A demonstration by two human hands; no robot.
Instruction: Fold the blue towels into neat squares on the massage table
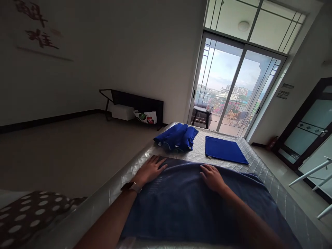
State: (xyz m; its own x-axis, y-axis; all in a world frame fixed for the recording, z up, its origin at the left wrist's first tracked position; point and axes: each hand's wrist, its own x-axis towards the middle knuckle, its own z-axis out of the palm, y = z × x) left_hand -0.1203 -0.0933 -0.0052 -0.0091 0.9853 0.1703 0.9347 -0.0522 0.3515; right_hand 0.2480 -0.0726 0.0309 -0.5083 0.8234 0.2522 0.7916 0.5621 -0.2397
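A dark blue cloth [181, 200] lies spread over the near part of a plastic-covered mattress [201, 150]. My left hand [151, 169], with a watch at the wrist, rests flat on the cloth's far left corner, fingers apart. On the far edge, right of the middle, lies my right hand [211, 175], its fingers extended on the fabric. Some wrinkles run through the cloth beside it. Beyond the cloth sits a loose pile of bright blue cloths [178, 136] on the left. A flat, rectangular blue cloth [224, 149] is to its right.
Polka-dot fabric [33, 214] is at the lower left. A black bench [137, 100] with a white box [122, 112] and a bag stands by the wall. Sliding glass doors [233, 86] are behind the mattress; white metal legs [308, 173] stand at right.
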